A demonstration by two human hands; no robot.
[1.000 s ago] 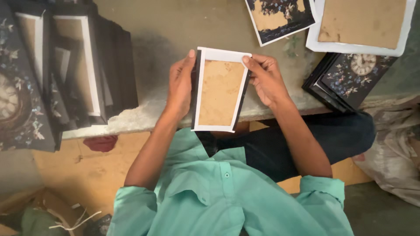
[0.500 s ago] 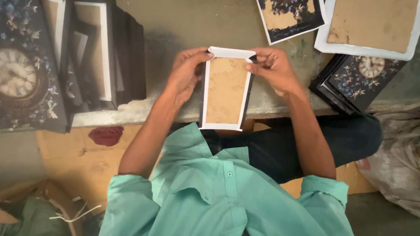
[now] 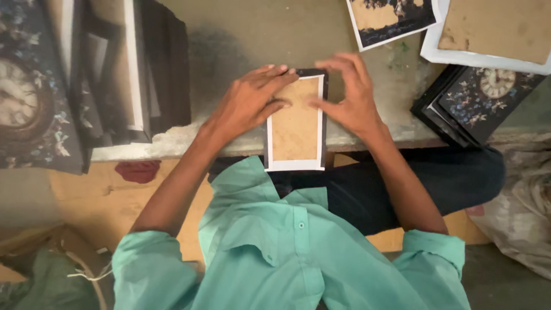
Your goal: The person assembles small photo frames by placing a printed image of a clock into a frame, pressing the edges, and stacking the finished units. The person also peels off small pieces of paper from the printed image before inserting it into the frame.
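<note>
Under both sets of fingers lies a brown-backed picture frame, flat on the counter, overhanging its near edge. Left hand and right hand press it with spread, flattened fingers. Beyond the right fingers lies a photo print.

I wear a mint-green buttoned shirt with collar, sleeves rolled above my elbows, and dark navy trousers.

Brown, white-edged frame back; teal shirt
</note>
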